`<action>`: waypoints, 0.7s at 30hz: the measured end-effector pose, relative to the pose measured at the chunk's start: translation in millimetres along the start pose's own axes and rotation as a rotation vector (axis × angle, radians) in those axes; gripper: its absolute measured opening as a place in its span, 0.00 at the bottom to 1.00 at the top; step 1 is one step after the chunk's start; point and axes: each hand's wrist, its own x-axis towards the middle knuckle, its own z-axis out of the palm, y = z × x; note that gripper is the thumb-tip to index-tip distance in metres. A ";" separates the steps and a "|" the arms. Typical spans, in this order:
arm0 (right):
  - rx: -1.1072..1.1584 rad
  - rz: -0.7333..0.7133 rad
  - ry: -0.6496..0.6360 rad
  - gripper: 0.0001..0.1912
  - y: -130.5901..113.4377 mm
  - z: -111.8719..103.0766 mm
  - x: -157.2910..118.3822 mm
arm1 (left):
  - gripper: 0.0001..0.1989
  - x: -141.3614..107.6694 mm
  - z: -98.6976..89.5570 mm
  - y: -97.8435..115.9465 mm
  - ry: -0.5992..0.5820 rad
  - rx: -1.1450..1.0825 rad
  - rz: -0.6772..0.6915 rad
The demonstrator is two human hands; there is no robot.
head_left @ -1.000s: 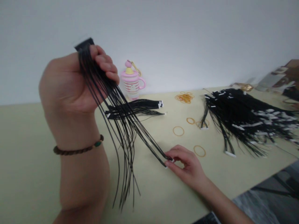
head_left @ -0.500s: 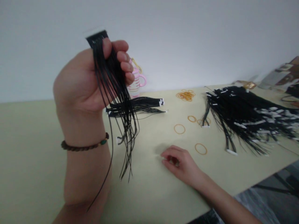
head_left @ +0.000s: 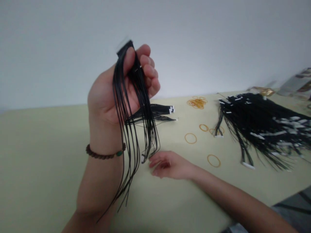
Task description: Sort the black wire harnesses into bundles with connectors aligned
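My left hand, raised before the wall, grips a bundle of thin black wires near its top, between thumb and fingers. A flat dark connector end sticks up above the thumb, and the loose wires hang down past the wrist. My right hand is low over the table, with fingers curled, beside the tips of some hanging wires and a small white connector. Whether its fingertips hold a wire is too blurred to tell.
On the pale table, a bundle of black wires lies behind my hands. Rubber bands sit in a pile, with several loose ones nearer. A large heap of black wires with white connectors spreads at the right.
My left hand has shifted right and slightly down with the wires, which now hang in two strands. My right hand has moved left, up to the wire ends.
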 end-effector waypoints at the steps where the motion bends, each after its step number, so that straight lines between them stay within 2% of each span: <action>1: 0.065 -0.006 -0.010 0.21 0.9 0.9 1.2 | 0.22 0.0 1.3 -0.5 -0.023 -0.029 -0.001; 5: 0.306 -0.027 -0.030 0.25 3.1 5.7 1.7 | 0.24 -0.5 2.7 -0.3 -0.059 -0.079 0.026; 8: 0.396 -0.034 -0.086 0.22 3.9 9.6 -1.5 | 0.23 -0.4 -3.4 1.7 -0.104 0.035 0.127; 10: 0.406 -0.042 -0.132 0.17 5.0 11.0 -3.9 | 0.19 -0.5 -10.0 3.8 -0.035 0.275 0.273; 12: 0.386 -0.034 -0.132 0.14 6.3 10.7 -6.2 | 0.15 -2.0 -16.6 7.7 0.102 0.523 0.399; 14: 0.358 -0.041 -0.084 0.14 7.0 8.9 -8.4 | 0.12 -5.2 -22.8 14.6 0.194 0.619 0.424; 16: 0.295 -0.095 -0.012 0.12 5.7 5.8 -11.0 | 0.12 -10.0 -28.7 24.2 0.195 0.564 0.373; 18: 0.179 -0.175 0.065 0.09 1.9 2.1 -13.9 | 0.16 -15.5 -34.7 34.3 0.179 0.461 0.345; 21: 0.026 -0.254 0.147 0.07 -5.2 -3.4 -17.8 | 0.20 -23.2 -43.0 45.7 0.250 0.408 0.375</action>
